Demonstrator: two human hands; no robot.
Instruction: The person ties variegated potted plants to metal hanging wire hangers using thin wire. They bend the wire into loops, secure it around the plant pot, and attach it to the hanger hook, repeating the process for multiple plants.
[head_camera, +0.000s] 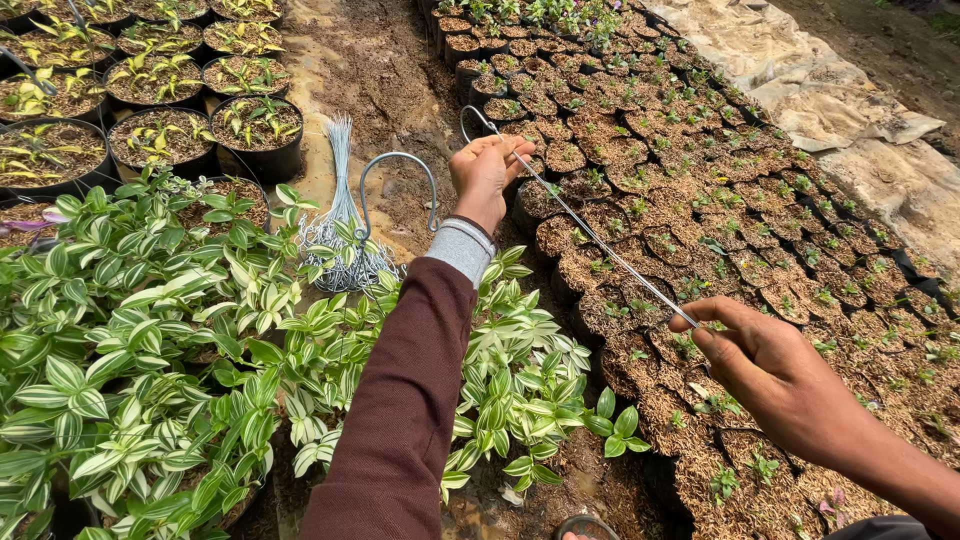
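Wire hanger (590, 235) stretched between two hands above the nursery bed.

At the left, leafy green-and-white plants (150, 330) and a bundle of wires (340, 215) on the soil; the left hand (485, 175) pinches the wire's hooked upper end, the right hand (770, 370) pinches its lower end, over rows of small seedling pots (700, 190).

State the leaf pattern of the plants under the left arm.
Green leaves with cream-white lengthwise stripes; head view.
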